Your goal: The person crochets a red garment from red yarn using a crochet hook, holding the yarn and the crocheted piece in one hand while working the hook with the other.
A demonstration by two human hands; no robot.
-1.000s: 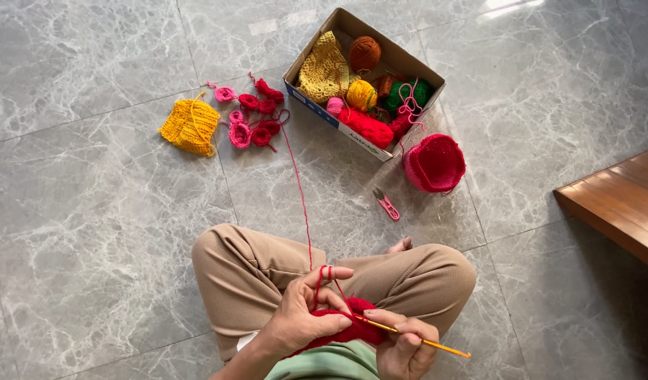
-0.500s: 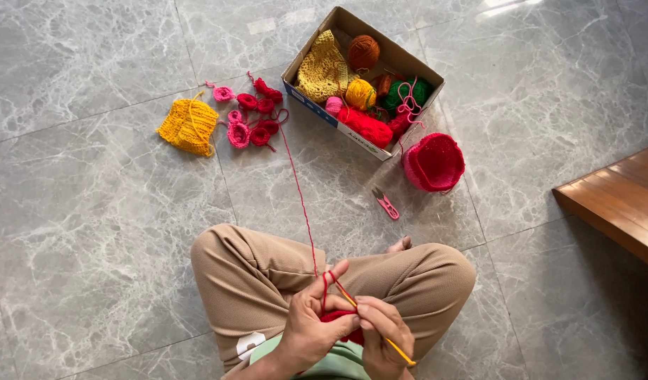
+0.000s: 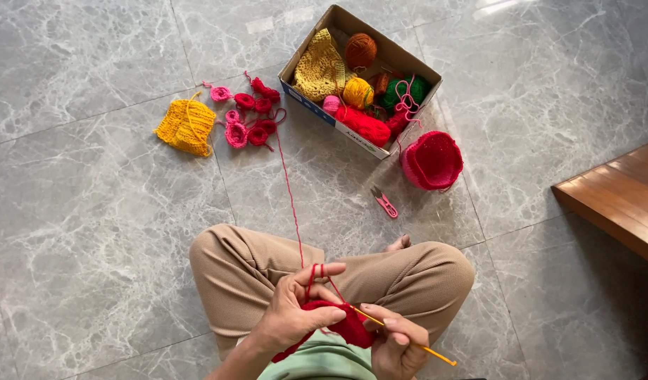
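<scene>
Crocheting obs.: left hand [image 3: 292,317] pinches red crochet piece [image 3: 341,325] over lap, red yarn [image 3: 290,184] looped round raised forefinger. Right hand [image 3: 395,345], fingers curled, grips yellow hook [image 3: 408,340], tip in piece. Yarn runs up toward cardboard box [image 3: 324,116]; pink snips [image 3: 385,203] below box.

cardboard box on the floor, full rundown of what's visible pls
The cardboard box is a shallow, open-topped brown carton with a blue-and-white outer side wall, sitting skewed on the grey marble floor. It holds yarn balls in orange, yellow, green and red, plus a yellow crocheted piece. A pink crocheted bowl sits by its near corner.
</scene>
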